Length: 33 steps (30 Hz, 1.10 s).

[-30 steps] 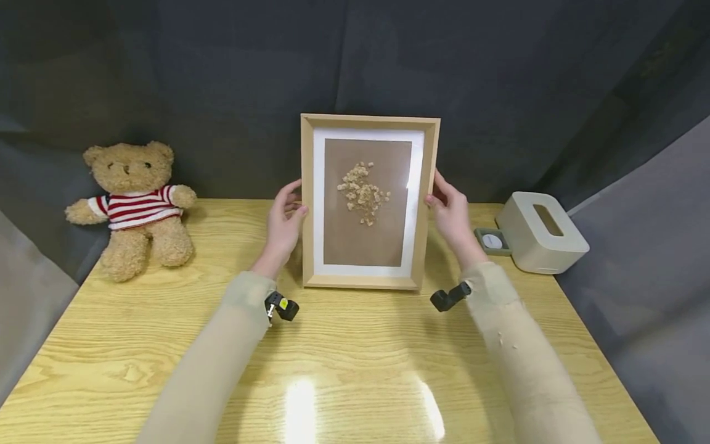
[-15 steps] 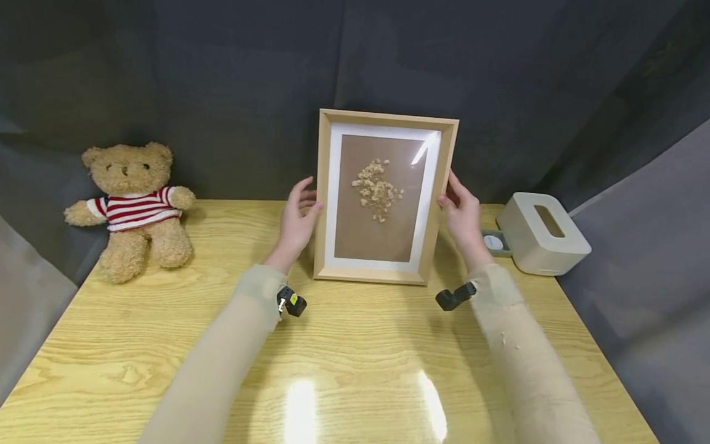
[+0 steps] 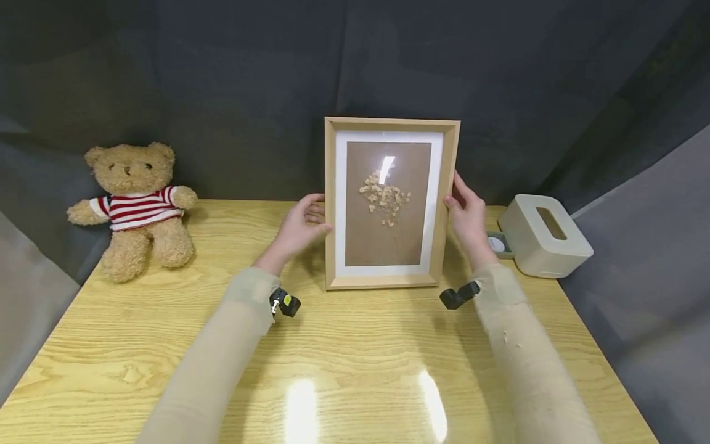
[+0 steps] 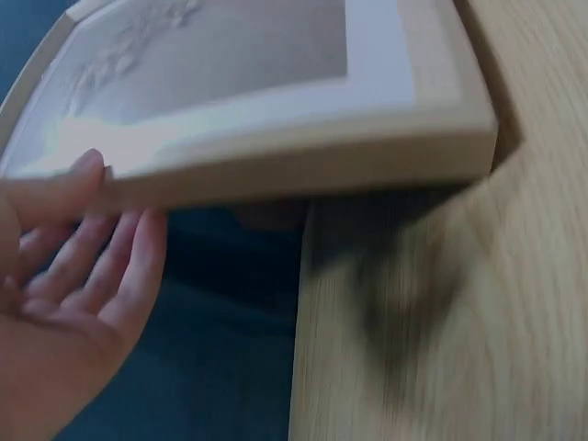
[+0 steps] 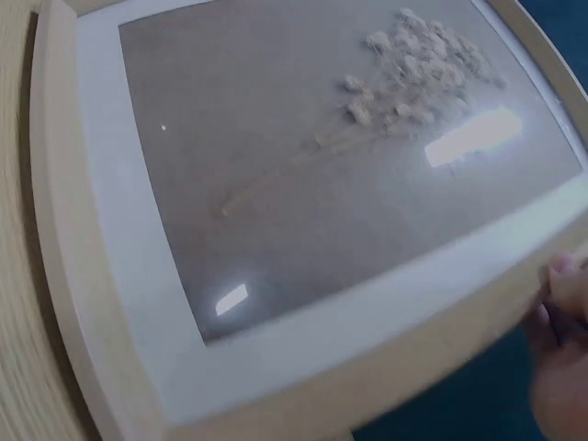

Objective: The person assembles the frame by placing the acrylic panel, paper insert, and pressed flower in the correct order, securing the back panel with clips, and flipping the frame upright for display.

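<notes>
A light wood picture frame (image 3: 388, 280) stands upright near the back of the table, with a white mat and dried flowers (image 3: 386, 200) on a brown backing. My right hand (image 3: 468, 216) grips its right side, thumb in front and fingers behind. At the left side, my left hand (image 3: 302, 228) has its thumb on the front edge, while the fingertips pass behind the frame. In the left wrist view, the left hand (image 4: 87, 276) shows several fingers under the frame's edge. The right wrist view catches only part of the right hand (image 5: 560, 358).
A teddy bear (image 3: 135, 209) in a striped sweater sits at the table's back left. On the right stand a pale tissue box (image 3: 546, 237) and a small green tray (image 3: 507, 251) with a white round thing in it. A dark curtain (image 3: 249, 92) hangs behind the wood table (image 3: 355, 357).
The picture frame has shifted right with both hands. It tilted slightly half a second ago and now stands straighter. My left hand has turned, its fingers reaching farther behind the frame.
</notes>
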Motion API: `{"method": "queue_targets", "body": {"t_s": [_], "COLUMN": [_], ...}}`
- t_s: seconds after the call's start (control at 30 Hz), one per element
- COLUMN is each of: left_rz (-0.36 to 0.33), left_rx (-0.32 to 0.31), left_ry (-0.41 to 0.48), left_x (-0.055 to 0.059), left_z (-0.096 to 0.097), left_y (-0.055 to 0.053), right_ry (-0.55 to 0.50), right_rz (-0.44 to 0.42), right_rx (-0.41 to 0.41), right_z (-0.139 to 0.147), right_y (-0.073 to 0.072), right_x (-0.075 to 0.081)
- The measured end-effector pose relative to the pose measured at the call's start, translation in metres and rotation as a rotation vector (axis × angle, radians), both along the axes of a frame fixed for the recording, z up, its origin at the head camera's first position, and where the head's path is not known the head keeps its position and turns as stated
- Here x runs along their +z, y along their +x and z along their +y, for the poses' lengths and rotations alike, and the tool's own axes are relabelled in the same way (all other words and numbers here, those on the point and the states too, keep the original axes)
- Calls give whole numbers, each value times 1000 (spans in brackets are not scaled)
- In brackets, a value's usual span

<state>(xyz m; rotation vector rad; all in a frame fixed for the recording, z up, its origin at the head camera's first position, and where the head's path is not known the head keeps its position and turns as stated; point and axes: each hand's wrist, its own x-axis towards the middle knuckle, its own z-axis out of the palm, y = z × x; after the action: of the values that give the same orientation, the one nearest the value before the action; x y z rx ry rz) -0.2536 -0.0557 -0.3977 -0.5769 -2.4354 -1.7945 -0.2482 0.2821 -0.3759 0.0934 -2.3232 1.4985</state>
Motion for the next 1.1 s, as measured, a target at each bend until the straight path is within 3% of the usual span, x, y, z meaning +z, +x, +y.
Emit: {"method": "queue_targets", "body": {"t_s": [0.17, 0.23, 0.4, 0.67, 0.8, 0.97, 1.1], "left_rz": [40, 49, 70, 128, 133, 118, 99], "left_rx": [68, 90, 163, 320, 317, 255, 225], "left_ry": [10, 14, 7, -37, -44, -69, -75], "left_x": [-2, -3, -4, -12, -13, -16, -16], "left_z": [11, 13, 16, 22, 21, 16, 13], "left_y": [1, 1, -4, -12, -11, -9, -7], "right_ry": [144, 194, 239, 219, 222, 336, 343], "right_rz": [-130, -201, -286, -211, -203, -162, -133], "right_rx": [230, 255, 172, 51, 77, 84, 80], "right_z": [17, 21, 17, 8, 10, 14, 15], "right_y": [12, 18, 23, 10, 11, 15, 16], "right_x": [-8, -10, -14, -24, -27, -33, -36]}}
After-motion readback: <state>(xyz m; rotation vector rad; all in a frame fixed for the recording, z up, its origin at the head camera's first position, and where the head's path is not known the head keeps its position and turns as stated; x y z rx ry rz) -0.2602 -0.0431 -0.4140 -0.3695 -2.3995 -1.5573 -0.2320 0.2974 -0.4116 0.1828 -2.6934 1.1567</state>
